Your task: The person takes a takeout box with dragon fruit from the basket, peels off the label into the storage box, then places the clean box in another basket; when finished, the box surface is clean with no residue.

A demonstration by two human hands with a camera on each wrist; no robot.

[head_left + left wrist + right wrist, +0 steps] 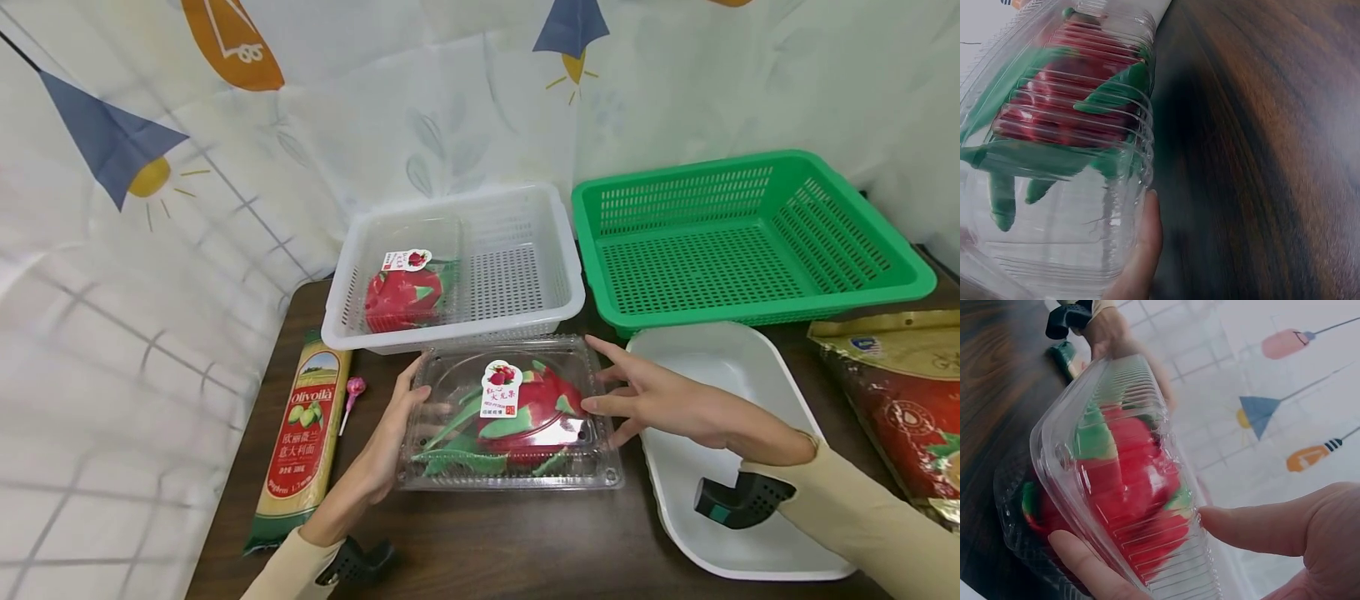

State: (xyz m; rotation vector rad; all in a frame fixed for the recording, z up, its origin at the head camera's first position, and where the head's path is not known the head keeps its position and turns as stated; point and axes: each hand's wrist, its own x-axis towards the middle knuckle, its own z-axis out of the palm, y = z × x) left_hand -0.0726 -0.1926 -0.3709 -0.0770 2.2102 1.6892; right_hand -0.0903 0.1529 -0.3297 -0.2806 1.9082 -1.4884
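Note:
A clear plastic clamshell box (438, 396) is held between both hands over the front of the table. Inside it lies a red dragon fruit (536, 408) with green scales, and a white label (501, 390) is stuck on the lid. My left hand (390, 437) grips the box's left end, its thumb (1144, 244) along the side wall in the left wrist view. At the right end my right hand (667, 400) holds the box with fingers spread along the edge. The right wrist view shows that thumb (1260, 525) and a finger (1088, 565) on either side of the ridged plastic.
Behind the box, a white basket (517, 321) holds another boxed dragon fruit (405, 296). A green basket (757, 308) stands at back right, a white tray (675, 517) before it. Spaghetti pack (300, 442) and pink lollipop (356, 386) lie left; a red-gold bag (892, 400) lies right.

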